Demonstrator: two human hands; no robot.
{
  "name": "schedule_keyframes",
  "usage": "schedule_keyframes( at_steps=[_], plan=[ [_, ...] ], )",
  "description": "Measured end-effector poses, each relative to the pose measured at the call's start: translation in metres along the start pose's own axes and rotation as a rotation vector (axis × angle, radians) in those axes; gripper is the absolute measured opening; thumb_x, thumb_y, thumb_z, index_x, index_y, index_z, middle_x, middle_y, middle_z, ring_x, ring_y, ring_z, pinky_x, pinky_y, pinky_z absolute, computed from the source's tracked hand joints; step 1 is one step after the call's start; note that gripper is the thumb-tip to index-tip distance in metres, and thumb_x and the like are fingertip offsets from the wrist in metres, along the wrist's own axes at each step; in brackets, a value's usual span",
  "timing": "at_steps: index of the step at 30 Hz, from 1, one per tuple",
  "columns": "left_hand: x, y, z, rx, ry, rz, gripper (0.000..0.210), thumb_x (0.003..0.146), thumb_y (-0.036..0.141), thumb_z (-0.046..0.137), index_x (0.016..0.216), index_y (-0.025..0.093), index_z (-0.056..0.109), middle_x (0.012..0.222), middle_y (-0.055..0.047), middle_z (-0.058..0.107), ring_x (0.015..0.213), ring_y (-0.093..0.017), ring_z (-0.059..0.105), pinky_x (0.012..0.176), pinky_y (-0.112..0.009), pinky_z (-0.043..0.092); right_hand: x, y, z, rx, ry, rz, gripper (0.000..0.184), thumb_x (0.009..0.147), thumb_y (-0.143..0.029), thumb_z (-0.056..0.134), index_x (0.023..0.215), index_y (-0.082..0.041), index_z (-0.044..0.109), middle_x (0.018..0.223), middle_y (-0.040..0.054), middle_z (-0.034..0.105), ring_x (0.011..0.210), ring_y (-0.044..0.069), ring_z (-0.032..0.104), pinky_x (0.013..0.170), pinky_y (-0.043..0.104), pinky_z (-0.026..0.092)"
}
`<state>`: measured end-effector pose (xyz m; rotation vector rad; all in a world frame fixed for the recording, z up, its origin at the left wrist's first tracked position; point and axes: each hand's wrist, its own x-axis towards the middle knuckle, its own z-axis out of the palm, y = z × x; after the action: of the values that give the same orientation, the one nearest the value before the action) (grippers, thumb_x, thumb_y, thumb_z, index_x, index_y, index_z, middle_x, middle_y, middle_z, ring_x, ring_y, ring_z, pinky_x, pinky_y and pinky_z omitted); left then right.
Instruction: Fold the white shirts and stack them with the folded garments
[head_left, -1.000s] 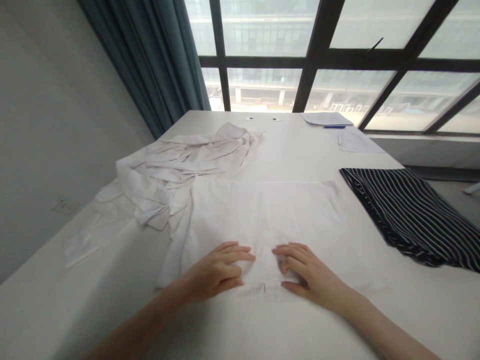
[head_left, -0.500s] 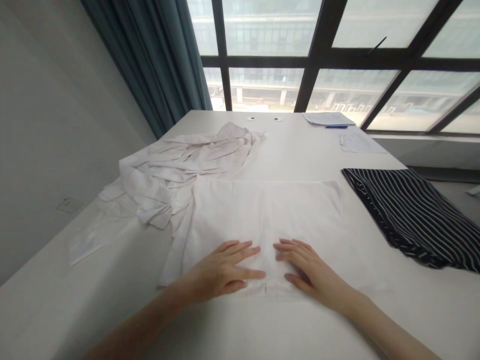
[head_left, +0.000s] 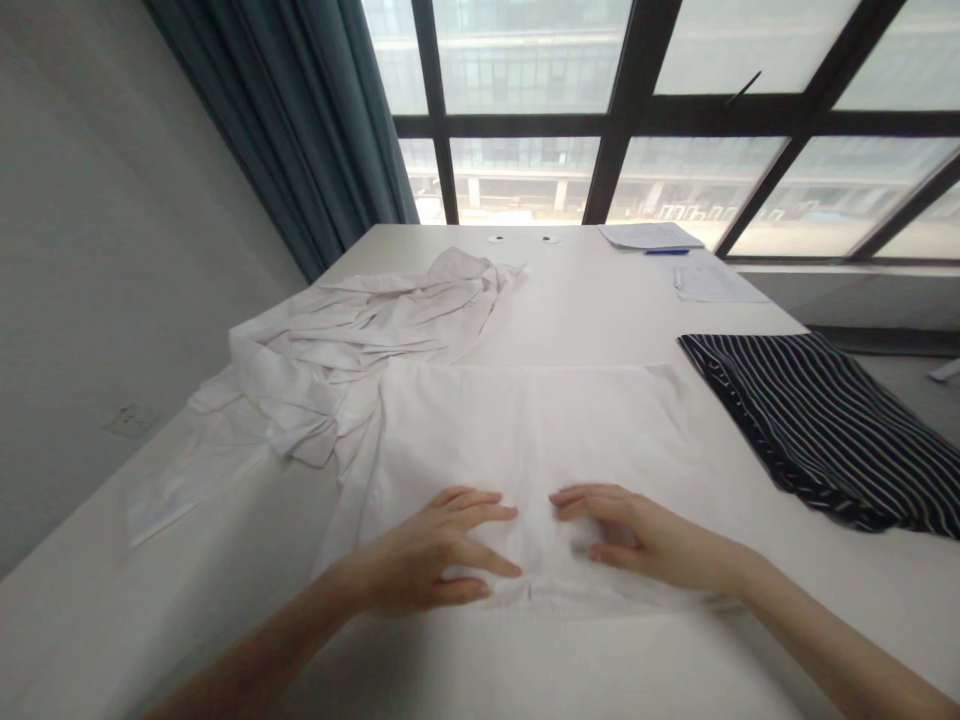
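Two hands are at work over one flat white cloth [head_left: 615,430], which lies on the near half of the single white table [head_left: 585,320], its near edge just below the fingers. The left hand [head_left: 446,550] reaches in from the lower left, back upward, four fingers fanned toward the cloth's middle and the thumb held apart below them; it grips nothing, and fingertips rest on the cloth. The right hand [head_left: 637,530] comes in from the lower right, turned more on its side, fingers arched and pointing left, thumb apart from them; its grip is loose too, with nothing pinched, though blur hides how firmly it touches. A strip of cloth shows between the hands, which are near each other but not touching.

One crumpled white heap [head_left: 360,325] adjoins the cloth on the left; I cannot tell whether the two are joined. One striped cloth [head_left: 825,430] lies to the right, apart from the white one. Toward the far right corner are two lots of paper, a stack [head_left: 651,236] and a sheet [head_left: 724,285], with one blue pen [head_left: 666,252] between them. Two small white discs [head_left: 550,239] sit by the far edge.
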<state>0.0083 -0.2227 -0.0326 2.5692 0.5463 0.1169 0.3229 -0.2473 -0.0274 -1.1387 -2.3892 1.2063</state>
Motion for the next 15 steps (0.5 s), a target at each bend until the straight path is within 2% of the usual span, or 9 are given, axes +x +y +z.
schedule_keyframes(
  at_steps=[3,5,7,9,11,13,15],
  plan=[
    [0.014,-0.004,-0.009,-0.029,0.099,-0.041,0.022,0.094,0.026,0.056,0.108,0.029,0.072,0.124,-0.005,0.065,0.116,-0.021,0.06,0.103,-0.034,0.043,0.016,0.006,-0.017,-0.017,0.089,0.025,0.035,0.094,-0.036,0.052,0.126,-0.026,0.059,0.134,0.0054,0.06,0.124,0.021,0.056,0.106,0.042,0.044],
    [0.028,-0.011,-0.018,-0.019,0.148,-0.068,0.024,0.097,0.026,0.049,0.103,0.022,0.072,0.111,-0.006,0.07,0.101,-0.018,0.065,0.094,-0.03,0.048,0.033,0.015,-0.029,-0.097,0.181,0.012,0.032,0.093,-0.033,0.052,0.123,-0.024,0.06,0.131,0.0057,0.062,0.122,0.021,0.056,0.107,0.041,0.043],
    [0.046,-0.022,-0.031,0.031,0.176,-0.108,0.027,0.099,0.026,0.045,0.101,0.019,0.071,0.105,-0.005,0.071,0.095,-0.016,0.067,0.089,-0.028,0.049,0.054,0.027,-0.04,-0.18,0.267,0.0,0.032,0.092,-0.03,0.053,0.122,-0.022,0.06,0.129,0.007,0.063,0.121,0.021,0.058,0.107,0.041,0.043],
    [0.066,-0.035,-0.043,0.16,0.189,-0.217,0.026,0.099,0.027,0.046,0.105,0.019,0.07,0.112,-0.006,0.069,0.098,-0.018,0.067,0.088,-0.029,0.049,0.078,0.039,-0.047,-0.255,0.345,-0.003,0.032,0.091,-0.027,0.053,0.122,-0.021,0.06,0.128,0.0083,0.063,0.119,0.022,0.059,0.106,0.041,0.044],
    [0.087,-0.05,-0.051,0.339,0.173,-0.346,0.027,0.097,0.032,0.049,0.108,0.017,0.069,0.121,-0.01,0.065,0.103,-0.023,0.066,0.09,-0.035,0.049,0.102,0.051,-0.051,-0.341,0.428,0.022,0.032,0.091,-0.024,0.051,0.122,-0.02,0.06,0.13,0.0099,0.062,0.12,0.023,0.058,0.106,0.041,0.043],
    [0.106,-0.064,-0.05,0.46,0.189,-0.456,0.032,0.095,0.033,0.052,0.116,0.013,0.064,0.128,-0.016,0.061,0.114,-0.03,0.06,0.096,-0.042,0.046,0.121,0.06,-0.048,-0.426,0.499,0.081,0.034,0.091,-0.022,0.05,0.123,-0.017,0.059,0.131,0.0126,0.06,0.123,0.024,0.056,0.106,0.042,0.042],
    [0.12,-0.078,-0.04,0.491,0.247,-0.505,0.044,0.096,0.035,0.052,0.131,0.009,0.054,0.138,-0.02,0.053,0.129,-0.031,0.049,0.105,-0.046,0.039,0.133,0.067,-0.043,-0.468,0.534,0.115,0.036,0.092,-0.022,0.048,0.126,-0.014,0.057,0.136,0.0151,0.057,0.128,0.026,0.051,0.108,0.046,0.04]
  ],
)
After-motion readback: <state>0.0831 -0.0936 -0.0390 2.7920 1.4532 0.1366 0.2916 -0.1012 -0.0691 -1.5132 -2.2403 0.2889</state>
